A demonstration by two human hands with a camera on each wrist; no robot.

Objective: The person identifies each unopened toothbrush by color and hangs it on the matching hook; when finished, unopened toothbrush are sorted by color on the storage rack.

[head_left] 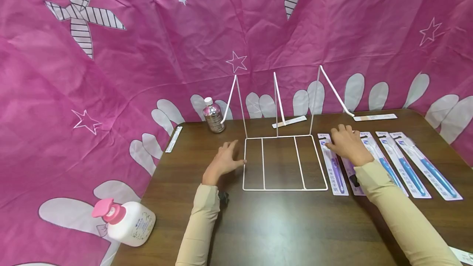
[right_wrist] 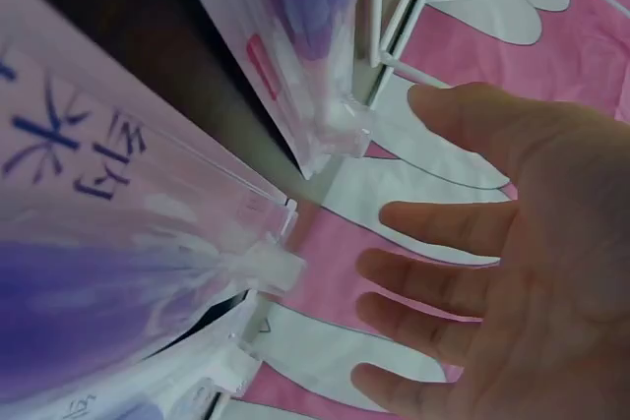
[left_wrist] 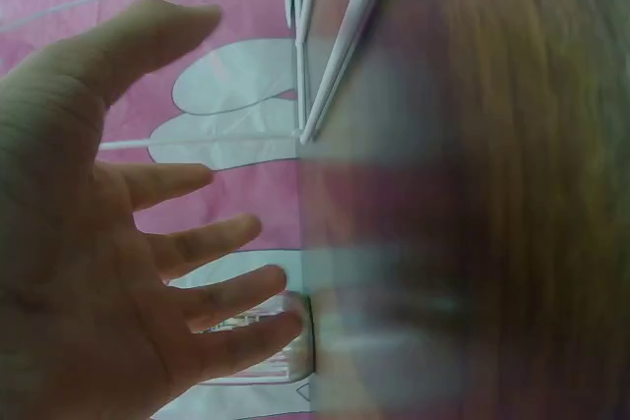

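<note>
Left grip (head_left: 221, 160), fingers spread, nothing held, sits just beside the left edge of the white wire rack (head_left: 285, 190) on the worktop (head_left: 273, 229). Right grip (head_left: 346, 145), fingers also apart and empty, is over the upper end of the toothbrush packs (head_left: 403, 165) right of the rack; contact unclear. Reads as reach stage, pre-pick; next move probably calls for pinching one pack's edge without dragging its neighbour.
</note>
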